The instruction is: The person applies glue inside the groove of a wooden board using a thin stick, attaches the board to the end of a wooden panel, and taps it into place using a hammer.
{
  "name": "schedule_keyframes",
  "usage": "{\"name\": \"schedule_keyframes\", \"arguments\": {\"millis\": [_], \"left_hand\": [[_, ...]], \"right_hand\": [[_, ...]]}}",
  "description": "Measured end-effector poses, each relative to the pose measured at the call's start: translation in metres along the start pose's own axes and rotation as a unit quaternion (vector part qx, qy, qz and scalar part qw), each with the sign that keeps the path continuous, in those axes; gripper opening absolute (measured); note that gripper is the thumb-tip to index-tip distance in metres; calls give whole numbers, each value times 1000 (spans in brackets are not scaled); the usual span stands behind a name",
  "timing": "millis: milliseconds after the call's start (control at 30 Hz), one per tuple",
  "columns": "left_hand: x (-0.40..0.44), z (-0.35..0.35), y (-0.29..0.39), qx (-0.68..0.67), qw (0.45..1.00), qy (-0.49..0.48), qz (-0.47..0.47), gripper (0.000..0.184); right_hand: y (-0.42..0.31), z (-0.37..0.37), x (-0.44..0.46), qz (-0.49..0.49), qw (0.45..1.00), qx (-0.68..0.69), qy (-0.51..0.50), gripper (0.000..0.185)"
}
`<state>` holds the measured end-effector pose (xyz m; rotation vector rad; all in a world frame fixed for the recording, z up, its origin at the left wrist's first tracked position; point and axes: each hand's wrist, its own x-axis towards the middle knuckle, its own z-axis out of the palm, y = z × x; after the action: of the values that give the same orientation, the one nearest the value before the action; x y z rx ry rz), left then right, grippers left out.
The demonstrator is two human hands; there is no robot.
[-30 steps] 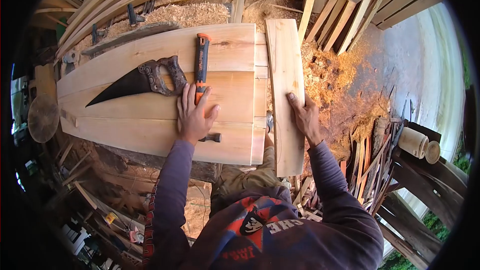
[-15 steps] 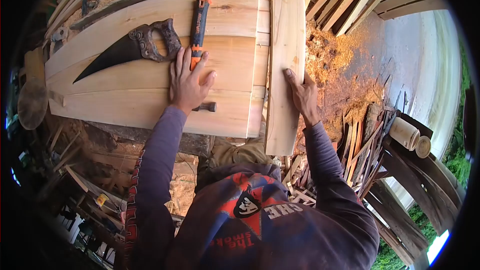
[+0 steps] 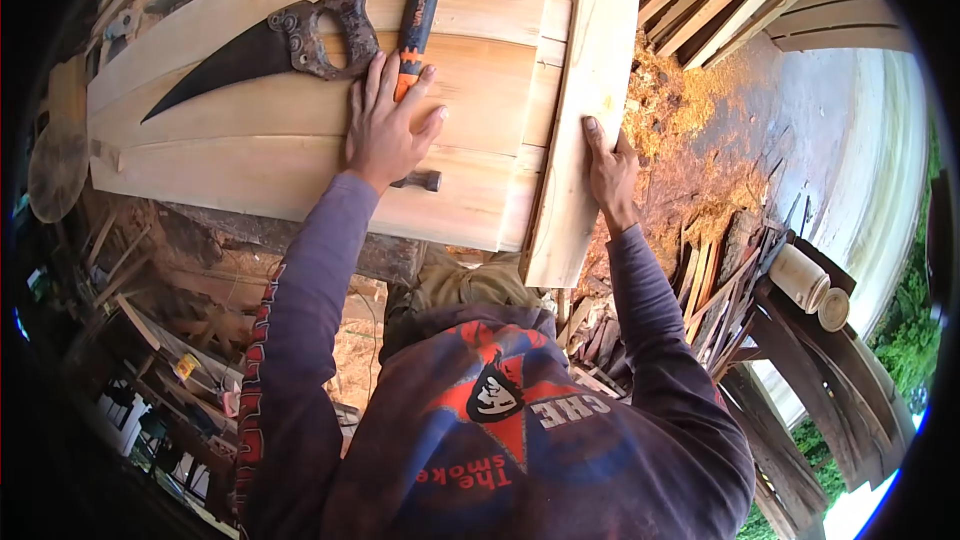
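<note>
My left hand (image 3: 385,135) lies with fingers spread on a panel of pale planks (image 3: 270,155). Its fingertips touch the orange end of a hammer's black-and-orange handle (image 3: 422,15). The metal hammer head (image 3: 425,180) shows below the palm, and the part between is hidden under the hand. Left of the handle is a handsaw (image 3: 330,35) with a dark blade and worn wooden grip. My right hand (image 3: 610,175) grips the outer edge of a short, wide board (image 3: 585,70), thumb on top and fingers partly hidden. That board lies crosswise at the panel's stepped right end.
Wood shavings (image 3: 690,140) cover the ground to the right. Lumber strips (image 3: 740,0) are stacked at top right, and scrap sticks (image 3: 715,285) lie at lower right. Beside them rests a pale cylindrical container (image 3: 798,275). A dark beam (image 3: 380,258) shows under the panel's near edge.
The view has shifted, so the panel and tools sit higher in it. The short board has turned slightly, its near end now closer to the panel's end. My left hand keeps its place.
</note>
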<state>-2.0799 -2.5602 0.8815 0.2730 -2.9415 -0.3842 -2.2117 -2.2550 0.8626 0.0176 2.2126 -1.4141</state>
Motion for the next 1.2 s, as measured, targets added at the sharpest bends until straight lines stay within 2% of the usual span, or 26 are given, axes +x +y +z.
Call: {"name": "schedule_keyframes", "arguments": {"millis": [100,267,333,400,433,467,500,533,600,633,700,733,767,800,867,900,933,1000,1067,1200], "left_hand": [[0,-1,0,-4,1000,-4,-5,56],[-3,2,-3,-14,1000,8,-6,55],[-4,1,-4,-9,1000,11,-20,53],[-6,3,-6,-36,998,47,-7,50],[-8,1,-5,-60,992,108,-1,46],[-16,2,-4,-61,992,112,-8,46],[-26,3,-4,-47,979,195,-43,46],[-34,5,1,-34,957,277,-74,46],[-74,-2,53,-98,911,336,-220,46],[-101,-5,78,-114,905,329,-246,49],[-162,6,134,-221,851,298,-371,45],[-187,10,160,-326,788,268,-448,36],[-210,15,179,-459,687,225,-517,34],[-212,21,180,-459,690,224,-512,34],[-218,32,177,-605,533,99,-584,43],[-210,37,167,-628,475,55,-614,49],[-199,39,161,-628,482,54,-609,49],[-177,45,155,-793,319,101,-508,53],[-162,49,157,-787,334,114,-506,58],[-158,43,157,-751,363,131,-535,59]], "right_hand": [[6,0,2,-7,998,-52,17,65],[12,-1,4,2,996,-89,-15,70],[19,6,8,-95,995,-31,6,74],[20,2,10,-68,997,-26,-28,77],[19,0,9,-35,998,-15,-55,80],[18,-1,7,-39,997,-21,-60,80],[17,-2,6,-12,997,-26,-67,82],[15,-3,9,13,997,-31,-70,85],[13,1,5,0,997,-58,-54,86],[11,2,1,-7,996,-75,-48,88],[5,4,0,-10,994,-100,-47,89],[3,5,1,-14,994,-100,-45,89],[0,3,-2,-33,994,-96,-50,87],[-2,2,-4,-55,993,-91,-55,86],[-1,-1,-3,-43,993,-97,-58,83],[1,0,-3,-34,993,-91,-65,84],[4,1,-1,-26,994,-83,-72,84],[13,-1,4,-40,995,-49,-76,81],[14,-1,6,-79,994,-13,-75,80],[-7,-8,3,-37,992,-23,-115,85]]}}
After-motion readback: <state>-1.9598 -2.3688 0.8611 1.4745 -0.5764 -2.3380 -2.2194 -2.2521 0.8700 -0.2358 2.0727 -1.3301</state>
